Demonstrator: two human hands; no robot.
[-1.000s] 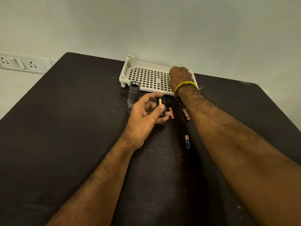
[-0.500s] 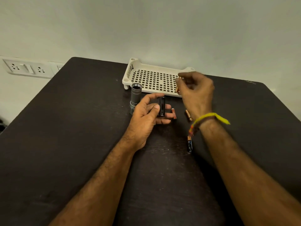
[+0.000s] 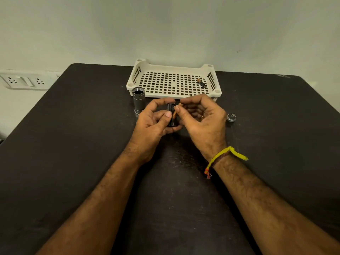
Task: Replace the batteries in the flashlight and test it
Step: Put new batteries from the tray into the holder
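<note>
L hand [image 3: 152, 126] fingers grip black batt holder [image 3: 172, 116]; R hand [image 3: 200, 120] fingers pinch copper-top battery [image 3: 174, 114] against it

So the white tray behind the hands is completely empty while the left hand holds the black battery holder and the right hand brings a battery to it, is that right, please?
Not quite: the white tray is not empty. The head view shows one battery lying near its right end. The rest stands: the left hand holds the black battery holder and the right hand brings a copper-tipped battery to it.

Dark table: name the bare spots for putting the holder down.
Bare: the dark table left of the grey flashlight tube, and right of the silver end cap. Crowded: between the white perforated tray and both hands.
</note>
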